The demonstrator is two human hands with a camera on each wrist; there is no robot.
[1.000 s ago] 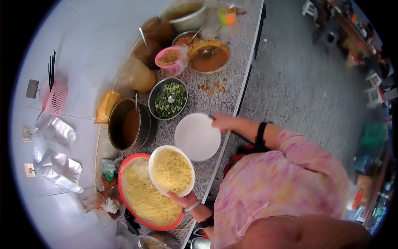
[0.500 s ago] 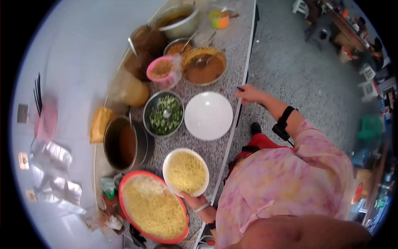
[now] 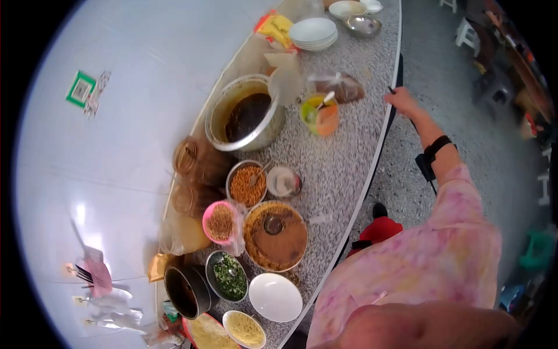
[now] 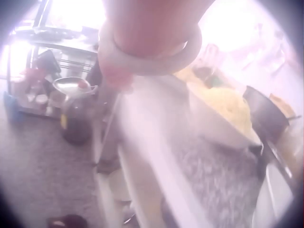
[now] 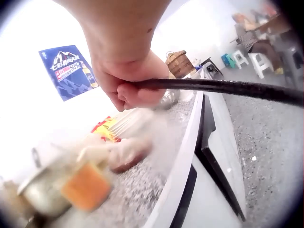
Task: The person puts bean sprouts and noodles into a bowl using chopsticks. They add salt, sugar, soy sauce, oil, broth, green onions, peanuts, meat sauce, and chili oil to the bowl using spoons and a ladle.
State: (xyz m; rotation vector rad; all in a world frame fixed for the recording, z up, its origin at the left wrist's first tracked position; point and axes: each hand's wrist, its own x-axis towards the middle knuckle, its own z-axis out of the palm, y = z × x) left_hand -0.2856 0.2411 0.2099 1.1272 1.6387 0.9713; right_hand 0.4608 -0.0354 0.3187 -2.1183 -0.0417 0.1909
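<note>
Since the earlier frames, my head view has swung along the counter (image 3: 349,151): the right hand (image 5: 133,73) now appears at upper right, the plain white bowl (image 3: 276,298) and the noodle bowl (image 4: 209,114) sit at the bottom, and the left hand (image 4: 118,78) has left that view. Legible marking: "50%" on the blue poster (image 5: 66,83), upper left of the right wrist frame. A green-framed code square (image 3: 81,89) is at upper left of the head frame. Count: one plain white bowl, one noodle bowl, one stack of white plates (image 3: 314,34) at upper centre. Right fingers: curled closed round a black stick (image 5: 228,87), which runs from the fist to the right edge of the right wrist frame; single or paired, I cannot tell. Left fingers: blurred; I cannot tell their spread or hold. The noodle bowl lies right of them in the left wrist frame.
</note>
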